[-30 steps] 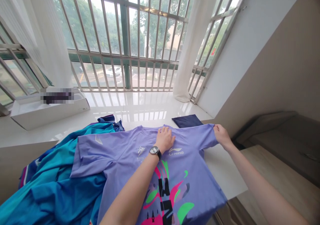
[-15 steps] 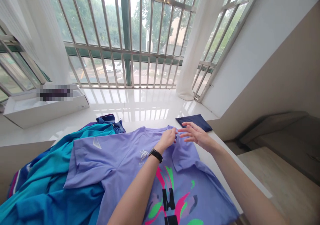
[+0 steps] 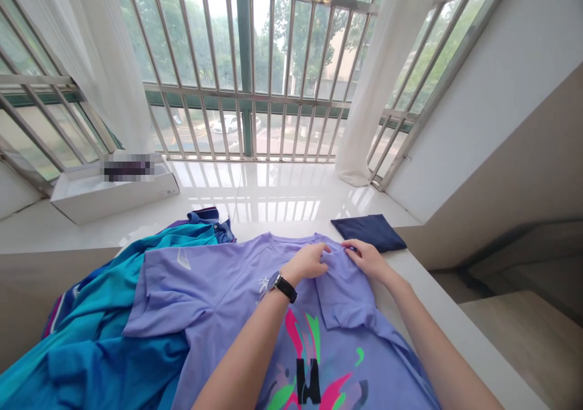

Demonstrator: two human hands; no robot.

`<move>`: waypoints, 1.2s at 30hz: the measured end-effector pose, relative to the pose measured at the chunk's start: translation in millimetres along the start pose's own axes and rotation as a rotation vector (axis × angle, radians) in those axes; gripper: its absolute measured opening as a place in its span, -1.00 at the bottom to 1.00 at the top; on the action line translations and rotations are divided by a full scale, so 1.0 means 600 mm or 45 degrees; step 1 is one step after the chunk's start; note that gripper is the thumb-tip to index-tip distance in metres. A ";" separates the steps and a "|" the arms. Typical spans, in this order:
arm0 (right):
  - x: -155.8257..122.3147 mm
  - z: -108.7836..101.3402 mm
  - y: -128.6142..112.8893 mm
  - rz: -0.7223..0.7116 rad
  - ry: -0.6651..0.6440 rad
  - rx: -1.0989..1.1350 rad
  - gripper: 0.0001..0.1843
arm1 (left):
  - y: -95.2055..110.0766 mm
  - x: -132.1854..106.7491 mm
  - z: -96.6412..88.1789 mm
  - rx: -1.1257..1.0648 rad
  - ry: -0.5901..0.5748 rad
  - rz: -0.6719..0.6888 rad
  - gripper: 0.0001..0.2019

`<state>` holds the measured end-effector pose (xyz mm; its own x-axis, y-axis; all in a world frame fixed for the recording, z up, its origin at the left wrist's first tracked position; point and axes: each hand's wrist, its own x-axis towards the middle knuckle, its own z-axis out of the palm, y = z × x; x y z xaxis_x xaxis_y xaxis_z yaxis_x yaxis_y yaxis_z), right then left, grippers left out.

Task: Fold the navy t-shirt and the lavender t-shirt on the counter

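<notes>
A lilac T-shirt (image 3: 218,288) with a bright print lies face up on the white table (image 3: 437,300). Its right sleeve is folded inward over the chest. My left hand (image 3: 310,259), watch on the wrist, rests with curled fingers pinching the cloth near the collar. My right hand (image 3: 367,257) lies on the folded sleeve's top edge beside it, fingers bent and gripping the cloth. The two hands almost touch.
A heap of teal and blue garments (image 3: 91,331) lies under the shirt's left side. A folded navy cloth (image 3: 368,231) sits just beyond my right hand. A white box (image 3: 113,186) stands on the glossy sill by the barred window. Wooden steps (image 3: 523,331) drop off on the right.
My right hand carried the right sleeve from its spread position inward across the chest, then came down onto the fold. My left hand stayed near the collar. The view shifted left.
</notes>
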<state>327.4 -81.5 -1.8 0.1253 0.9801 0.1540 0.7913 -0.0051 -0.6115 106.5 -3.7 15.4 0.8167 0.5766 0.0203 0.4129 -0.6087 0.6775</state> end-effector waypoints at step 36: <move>-0.241 0.015 -0.111 0.262 -0.074 -0.301 -0.80 | -0.024 0.006 0.031 0.158 0.231 -0.137 -0.69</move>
<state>251.3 -221.1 9.9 0.2685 0.9633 -0.0031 0.8707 -0.2441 -0.4270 111.1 -3.2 -8.1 0.6841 0.7236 0.0922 0.5494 -0.5943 0.5873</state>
